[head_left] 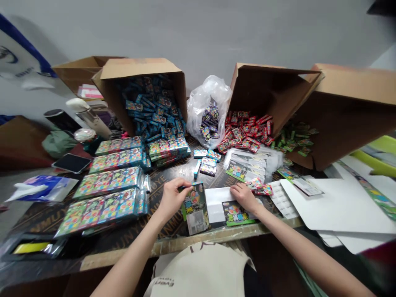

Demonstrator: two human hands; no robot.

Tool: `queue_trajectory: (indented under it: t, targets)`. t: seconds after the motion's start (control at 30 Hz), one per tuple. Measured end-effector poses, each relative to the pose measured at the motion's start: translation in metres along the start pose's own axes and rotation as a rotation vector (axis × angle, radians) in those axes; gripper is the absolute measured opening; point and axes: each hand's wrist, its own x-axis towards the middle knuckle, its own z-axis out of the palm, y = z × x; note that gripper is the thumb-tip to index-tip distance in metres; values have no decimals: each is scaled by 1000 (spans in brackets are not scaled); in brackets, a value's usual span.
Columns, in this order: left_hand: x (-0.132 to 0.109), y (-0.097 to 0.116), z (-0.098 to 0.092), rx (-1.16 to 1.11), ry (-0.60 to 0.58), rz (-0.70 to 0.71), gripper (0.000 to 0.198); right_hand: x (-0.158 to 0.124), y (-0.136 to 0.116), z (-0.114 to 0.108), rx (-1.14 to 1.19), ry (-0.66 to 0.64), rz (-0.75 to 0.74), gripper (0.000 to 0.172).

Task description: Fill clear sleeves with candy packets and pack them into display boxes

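head view: my left hand pinched the dark printed pouch by its upper left corner, near the front edge of the desk. my right hand lay with fingers bent at the upper right of the white sheet; whether it gripped, i couldn't tell. the pouch looked light, thin and slick, likely to buckle, so a pinch along its top edge seemed surest.
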Motion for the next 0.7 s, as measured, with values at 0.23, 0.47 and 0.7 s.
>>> queue_trajectory:
  t: [0.23,0.47,0.7]
  targets:
    - [-6,6,-1,12,-125,7,21,45,-52,-30,171,240,74,8]
    - [-12,1,1,-157,-24,-157,6,87,-98,-45,-188,-18,13,5]
    - [-12,-6,3,-139,-11,-142,5,86,-66,-38,-198,-40,125,6]
